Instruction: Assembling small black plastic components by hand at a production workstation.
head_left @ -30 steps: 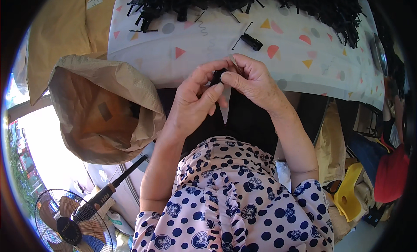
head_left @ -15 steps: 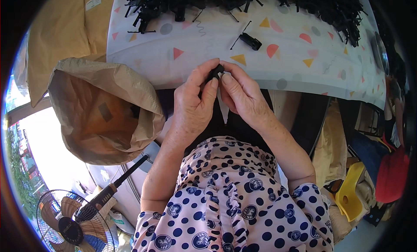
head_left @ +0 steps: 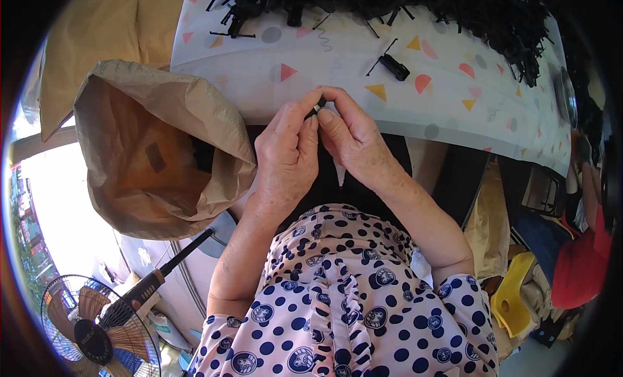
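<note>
In front of my body, close to the near edge of the table (head_left: pixel 331 78), both hands meet over a small black plastic part (head_left: pixel 321 101). My left hand (head_left: pixel 285 143) pinches it between thumb and fingers. From the other side, my right hand (head_left: pixel 354 133) grips the same part with thumb and curled forefinger. A small pale spot shows at the part, but the fingers cover most of it. Beyond my hands, a loose black plastic piece (head_left: pixel 394 68) with thin prongs lies on the patterned cloth. A large heap of similar black pieces (head_left: pixel 402 1) covers the far side.
Left of my hands stands an open brown paper bag (head_left: pixel 224 114), with a dark thing partly visible inside. A standing fan (head_left: pixel 94 338) is at the lower left. Beneath the table's right side are a yellow plastic piece (head_left: pixel 511 305) and red cloth (head_left: pixel 579 266).
My hands have shifted slightly left relative to the table, and the fingers now cover more of the black part. The whole view has swung a little.
</note>
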Available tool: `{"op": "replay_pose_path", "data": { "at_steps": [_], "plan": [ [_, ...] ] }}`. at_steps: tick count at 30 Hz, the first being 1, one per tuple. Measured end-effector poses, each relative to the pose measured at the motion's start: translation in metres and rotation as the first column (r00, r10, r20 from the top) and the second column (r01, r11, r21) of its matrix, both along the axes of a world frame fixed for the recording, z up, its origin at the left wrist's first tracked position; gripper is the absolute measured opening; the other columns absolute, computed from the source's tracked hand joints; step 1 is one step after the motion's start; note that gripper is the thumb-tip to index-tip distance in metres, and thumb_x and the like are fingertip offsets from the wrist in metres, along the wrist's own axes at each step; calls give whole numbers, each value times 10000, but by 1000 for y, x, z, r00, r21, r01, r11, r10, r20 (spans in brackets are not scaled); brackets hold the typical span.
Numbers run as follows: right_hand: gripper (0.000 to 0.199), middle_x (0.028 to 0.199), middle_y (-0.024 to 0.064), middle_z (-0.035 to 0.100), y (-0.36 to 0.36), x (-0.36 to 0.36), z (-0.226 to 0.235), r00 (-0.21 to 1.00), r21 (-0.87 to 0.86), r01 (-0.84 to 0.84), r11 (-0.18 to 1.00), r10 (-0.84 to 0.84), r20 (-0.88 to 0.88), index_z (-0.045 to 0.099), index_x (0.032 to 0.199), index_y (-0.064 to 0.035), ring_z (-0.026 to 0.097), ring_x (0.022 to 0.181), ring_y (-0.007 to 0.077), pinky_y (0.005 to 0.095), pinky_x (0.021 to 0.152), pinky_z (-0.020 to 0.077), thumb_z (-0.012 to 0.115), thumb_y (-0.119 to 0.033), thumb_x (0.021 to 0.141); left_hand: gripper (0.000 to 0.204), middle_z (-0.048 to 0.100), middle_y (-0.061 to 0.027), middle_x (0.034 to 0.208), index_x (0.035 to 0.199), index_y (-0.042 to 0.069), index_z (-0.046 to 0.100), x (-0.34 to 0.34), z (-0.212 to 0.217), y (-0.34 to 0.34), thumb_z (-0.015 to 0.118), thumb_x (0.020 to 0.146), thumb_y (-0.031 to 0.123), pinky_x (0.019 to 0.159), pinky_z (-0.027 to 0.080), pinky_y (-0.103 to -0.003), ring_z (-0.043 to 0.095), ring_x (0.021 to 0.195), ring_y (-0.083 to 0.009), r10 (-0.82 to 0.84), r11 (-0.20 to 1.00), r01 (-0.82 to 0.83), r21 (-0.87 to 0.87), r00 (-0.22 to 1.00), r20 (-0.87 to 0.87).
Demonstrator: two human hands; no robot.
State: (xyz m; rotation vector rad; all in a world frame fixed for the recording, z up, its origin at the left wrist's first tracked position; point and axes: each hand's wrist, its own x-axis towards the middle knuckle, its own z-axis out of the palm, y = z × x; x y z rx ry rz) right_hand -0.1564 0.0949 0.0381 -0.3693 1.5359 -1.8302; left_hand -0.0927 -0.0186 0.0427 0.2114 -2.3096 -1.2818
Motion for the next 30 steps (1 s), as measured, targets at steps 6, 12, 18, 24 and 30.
{"op": "replay_pose_path", "data": {
  "at_steps": [6, 12, 18, 24, 30],
  "plan": [
    [296, 650, -15, 466, 4, -15, 18, 877, 212, -176, 961, 251, -409, 500, 1209, -66, 453, 615, 67, 220, 566, 401, 559, -191, 948, 276, 646, -128, 941, 1134, 26, 600, 27, 23, -20, 537, 872, -33, 694, 513, -281, 659, 790, -206, 95, 994, -91, -61, 993, 74],
    [288, 642, 83, 596, 58, -79, -3, 444, 524, 559, 642, 302, -844, 544, 1107, -75, 592, 572, 226, 342, 545, 465, 641, -188, 861, 286, 650, -110, 966, 1205, 20, 552, 96, 18, -141, 519, 923, 56, 779, 505, -295, 637, 847, -201, 527, 796, -460, -394, 846, 78],
    [292, 722, 117, 625, 63, -82, -12, 313, 431, 421, 798, 318, -895, 555, 1070, -68, 620, 632, 283, 363, 552, 488, 676, -150, 817, 317, 631, -101, 1059, 1244, 13, 514, 85, 21, -117, 519, 935, 86, 791, 492, -296, 626, 862, -209, 480, 773, -352, -527, 869, 124],
    [426, 770, 88, 613, 54, -38, 10, 261, 213, 56, 975, 192, -946, 578, 1066, -69, 610, 621, 258, 327, 550, 502, 729, 3, 675, 526, 620, -186, 1033, 1344, 1, 415, 18, 22, -28, 597, 914, 243, 563, 455, -198, 624, 712, -146, -446, 560, 75, 825, 867, 223],
    [356, 766, 39, 591, 60, -30, 4, 130, 244, 2, 970, 242, -962, 615, 1012, -74, 589, 603, 188, 292, 520, 494, 691, -83, 664, 670, 639, -206, 925, 1395, 7, 328, 11, -5, -19, 670, 872, 248, 551, 548, -199, 672, 648, -191, -690, -75, 38, 996, 720, -79]
  ]
}}
